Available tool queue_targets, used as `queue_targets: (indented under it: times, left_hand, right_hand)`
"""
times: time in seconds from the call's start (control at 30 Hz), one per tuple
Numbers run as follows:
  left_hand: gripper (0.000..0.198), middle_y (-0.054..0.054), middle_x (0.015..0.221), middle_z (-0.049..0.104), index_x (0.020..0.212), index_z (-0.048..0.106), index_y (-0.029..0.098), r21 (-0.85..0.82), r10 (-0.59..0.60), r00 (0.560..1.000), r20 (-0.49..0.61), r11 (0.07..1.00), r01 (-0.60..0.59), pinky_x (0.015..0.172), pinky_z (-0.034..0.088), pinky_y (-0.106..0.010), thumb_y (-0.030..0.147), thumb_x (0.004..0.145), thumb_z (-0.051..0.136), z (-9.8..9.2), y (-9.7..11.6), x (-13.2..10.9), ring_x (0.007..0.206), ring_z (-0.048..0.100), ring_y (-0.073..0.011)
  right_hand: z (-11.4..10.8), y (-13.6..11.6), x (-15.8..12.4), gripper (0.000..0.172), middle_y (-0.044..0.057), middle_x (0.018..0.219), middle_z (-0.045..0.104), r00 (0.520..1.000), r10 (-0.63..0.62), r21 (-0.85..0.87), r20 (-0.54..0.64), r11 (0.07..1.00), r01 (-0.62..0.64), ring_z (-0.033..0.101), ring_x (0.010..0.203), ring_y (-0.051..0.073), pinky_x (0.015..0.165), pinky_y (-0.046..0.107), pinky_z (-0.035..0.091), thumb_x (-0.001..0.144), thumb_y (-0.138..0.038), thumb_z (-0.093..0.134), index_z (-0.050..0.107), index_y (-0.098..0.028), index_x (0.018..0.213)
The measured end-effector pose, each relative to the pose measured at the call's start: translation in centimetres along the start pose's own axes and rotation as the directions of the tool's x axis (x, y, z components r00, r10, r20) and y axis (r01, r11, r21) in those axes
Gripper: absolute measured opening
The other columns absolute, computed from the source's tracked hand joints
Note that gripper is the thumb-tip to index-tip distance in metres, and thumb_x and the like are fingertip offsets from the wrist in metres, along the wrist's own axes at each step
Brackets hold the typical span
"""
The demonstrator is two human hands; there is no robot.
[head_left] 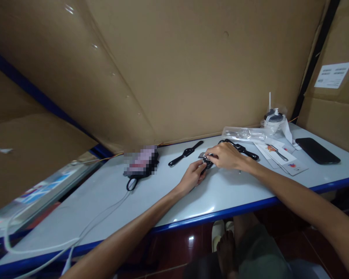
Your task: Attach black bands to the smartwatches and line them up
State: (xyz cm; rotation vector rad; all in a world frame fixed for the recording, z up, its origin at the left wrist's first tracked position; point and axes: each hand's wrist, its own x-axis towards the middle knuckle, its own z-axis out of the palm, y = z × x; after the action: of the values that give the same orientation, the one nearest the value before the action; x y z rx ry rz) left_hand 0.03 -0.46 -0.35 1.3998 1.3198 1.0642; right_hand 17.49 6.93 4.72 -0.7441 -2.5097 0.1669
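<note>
Watch piece (204, 156), small and dark with a silvery edge, was held just above the pale tabletop (104, 201), pinched between both hands. The left hand (193, 176) gripped it from the near side with curled fingers. The right hand (227, 155) closed over it from the far right and hid most of it, so its exact shape could not be told.

Just left of the watch piece, a complete black watch (186, 152) lay flat with its strap stretched out. Just right of it, behind the right hand, lay a black strap (246, 151). Farther right were printed cards (282, 159), a clear plastic bag (244, 133), a small wrapped bottle (275, 116) and, well apart, a black phone (317, 150). Well left of the watch piece sat a dark pouch (141, 164), and beyond it a white cable (46, 248) trailed off the near edge.

The hold looked to be by the fingertips only. The likeliest mishap was a slip: the watch piece could pop free, skid on the glossy tabletop and go over the blue front rim (221, 213) to the floor. A tiny speck lay near the right wrist, too small to identify; if it was a loose part, a sweep of that forearm could knock it away. The same forearm could also drag the strap or cards. The left forearm lay near the cable and could snag it.
</note>
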Motion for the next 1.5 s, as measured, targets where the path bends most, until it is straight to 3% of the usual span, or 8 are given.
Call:
queue_targets:
  times: [0.17,0.57,0.7,0.93,1.27,1.37,1.5]
  left_hand:
    - [0.032,0.010,0.046,0.039,0.076,0.043,0.022,0.053,0.006,1.000,0.007,0.999,-0.006,0.033,0.020,-0.021,0.050,0.088,0.056,0.1,0.2,-0.1,0.033,0.028,-0.0056]
    - [0.030,0.010,0.046,0.040,0.087,0.051,0.020,0.138,0.037,0.999,-0.018,0.990,-0.034,0.039,0.024,-0.022,0.050,0.089,0.053,0.3,-0.1,0.1,0.036,0.030,-0.0078]
    - [0.030,0.008,0.048,0.043,0.078,0.048,0.021,0.217,0.071,0.997,-0.040,0.974,-0.061,0.043,0.026,-0.023,0.048,0.089,0.050,0.3,-0.4,0.3,0.039,0.034,-0.0079]
    - [0.028,0.006,0.049,0.045,0.080,0.054,0.019,0.261,0.099,0.993,-0.057,0.962,-0.081,0.047,0.027,-0.024,0.045,0.088,0.051,0.3,-0.7,0.6,0.043,0.037,-0.0103]
    - [0.024,0.004,0.049,0.047,0.071,0.055,0.020,0.277,0.114,0.985,-0.130,0.958,-0.075,0.046,0.025,-0.023,0.039,0.085,0.059,0.6,-0.9,1.0,0.043,0.039,-0.0108]
    - [0.027,0.005,0.048,0.045,0.071,0.053,0.019,0.194,0.070,0.987,-0.147,0.980,-0.040,0.043,0.024,-0.022,0.041,0.084,0.063,0.8,-0.7,0.9,0.041,0.037,-0.0091]
    - [0.031,0.011,0.048,0.039,0.083,0.049,0.022,-0.104,0.012,0.991,-0.134,0.994,-0.026,0.036,0.019,-0.020,0.050,0.087,0.060,0.6,-0.2,0.5,0.033,0.029,-0.0068]
  right_hand:
    - [0.3,-0.3,0.1,0.042,0.009,0.077,0.074,0.998,0.062,-0.126,-0.010,0.990,-0.063,0.062,0.072,0.019,0.065,0.030,0.031,0.101,-0.039,0.048,0.079,-0.018,0.082]
    - [0.4,-2.0,0.0,0.039,0.015,0.096,0.078,0.977,0.168,-0.205,0.131,0.969,-0.139,0.070,0.086,0.025,0.072,0.029,0.041,0.101,-0.032,0.045,0.080,-0.015,0.101]
    - [0.8,-2.2,0.0,0.040,0.016,0.100,0.078,0.961,0.236,-0.172,0.146,0.962,-0.211,0.071,0.089,0.025,0.073,0.029,0.042,0.101,-0.029,0.043,0.079,-0.014,0.099]
    - [1.3,-2.4,0.3,0.036,0.016,0.100,0.078,0.935,0.328,-0.106,0.135,0.943,-0.315,0.070,0.088,0.022,0.072,0.027,0.041,0.099,-0.025,0.046,0.079,-0.012,0.097]
    - [1.6,-2.3,0.5,0.035,0.010,0.078,0.076,0.896,0.409,0.072,0.171,0.902,-0.425,0.067,0.072,0.017,0.062,0.024,0.037,0.095,-0.021,0.047,0.078,-0.013,0.083]
    - [1.6,-2.3,0.6,0.035,0.007,0.066,0.072,0.875,0.445,0.130,0.190,0.872,-0.472,0.065,0.065,0.015,0.060,0.023,0.037,0.097,-0.022,0.047,0.077,-0.013,0.081]
    - [1.6,-1.8,0.9,0.044,0.004,0.062,0.069,0.915,0.383,0.249,0.128,0.880,-0.404,0.065,0.065,0.014,0.063,0.021,0.038,0.104,-0.034,0.044,0.076,-0.014,0.079]
